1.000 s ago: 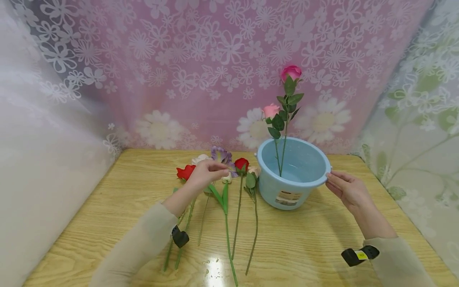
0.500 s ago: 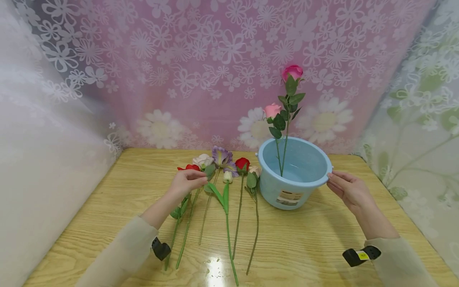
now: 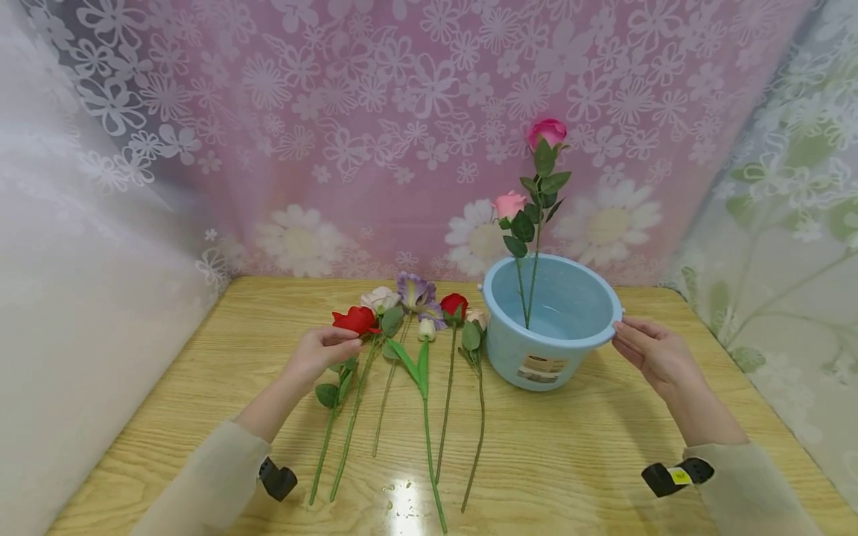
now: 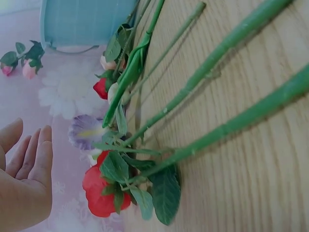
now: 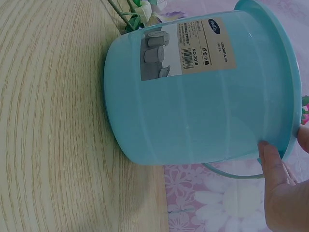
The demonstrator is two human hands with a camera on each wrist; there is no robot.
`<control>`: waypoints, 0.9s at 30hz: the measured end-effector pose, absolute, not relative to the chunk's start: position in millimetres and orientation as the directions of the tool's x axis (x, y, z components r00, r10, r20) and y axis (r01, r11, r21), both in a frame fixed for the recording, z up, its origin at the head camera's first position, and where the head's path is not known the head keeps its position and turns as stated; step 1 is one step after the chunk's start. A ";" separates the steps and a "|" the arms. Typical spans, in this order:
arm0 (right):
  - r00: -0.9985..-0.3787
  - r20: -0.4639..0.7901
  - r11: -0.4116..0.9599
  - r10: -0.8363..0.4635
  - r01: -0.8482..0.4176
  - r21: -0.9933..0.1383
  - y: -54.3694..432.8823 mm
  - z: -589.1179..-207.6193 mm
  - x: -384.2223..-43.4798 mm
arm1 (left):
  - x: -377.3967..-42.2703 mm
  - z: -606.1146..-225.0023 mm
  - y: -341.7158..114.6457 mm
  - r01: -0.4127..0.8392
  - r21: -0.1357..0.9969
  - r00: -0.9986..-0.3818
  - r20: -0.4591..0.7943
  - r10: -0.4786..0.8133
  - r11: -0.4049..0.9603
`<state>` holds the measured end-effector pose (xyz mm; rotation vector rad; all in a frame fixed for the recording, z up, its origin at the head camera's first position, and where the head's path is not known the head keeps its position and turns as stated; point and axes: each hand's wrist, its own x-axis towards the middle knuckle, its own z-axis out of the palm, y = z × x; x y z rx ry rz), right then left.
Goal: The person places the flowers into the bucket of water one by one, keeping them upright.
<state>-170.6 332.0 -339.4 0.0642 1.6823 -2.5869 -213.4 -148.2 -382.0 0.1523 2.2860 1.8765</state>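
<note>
My left hand [image 3: 315, 359] is over the left end of a row of artificial flowers, fingers loosely bent, holding nothing. Its fingertips are close to a big red flower [image 3: 355, 320]; the left wrist view shows them apart from that red bloom [image 4: 102, 191]. With my right hand [image 3: 655, 359] I pinch the rim of a light blue bucket [image 3: 499, 353] on its right side, thumb at the lip and fingers below, as the right wrist view of the bucket [image 5: 193, 121] shows. A hot pink rose [image 3: 547, 135] and a light pink rose [image 3: 509, 206] stand inside the bucket.
Right of the red flower lie a white rose [image 3: 379, 299], a purple iris [image 3: 415, 292], a white tulip [image 3: 426, 330], a red rose [image 3: 454, 305] and a cream rose [image 3: 477, 319], stems toward me on the wooden table [image 3: 550, 461]. A floral curtain [image 3: 375, 149] hangs behind.
My left hand has drawn back left and slightly down, from over the iris and tulip to beside the red flower, uncovering the blooms. My right hand stays on the bucket rim.
</note>
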 end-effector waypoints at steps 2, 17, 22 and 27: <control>-0.998 -0.065 -0.405 -0.023 0.069 -0.912 332.0 -339.2 -170.8 | -212.9 -383.8 -152.4 -0.045 0.982 -0.979 -0.080 0.185 0.185; -0.996 -0.082 -0.401 -0.021 0.084 -0.912 332.4 -337.6 -171.8 | -203.6 -401.2 -177.6 -0.051 0.931 -0.985 -0.106 0.134 0.361; -0.997 -0.071 -0.412 -0.023 0.074 -0.908 332.4 -338.9 -171.8 | -202.1 -405.9 -180.3 -0.052 0.881 -0.981 -0.134 0.142 0.471; -0.997 -0.073 -0.424 -0.033 0.080 -0.902 332.4 -341.0 -171.9 | -199.8 -410.7 -181.5 -0.053 0.836 -0.972 -0.170 0.165 0.547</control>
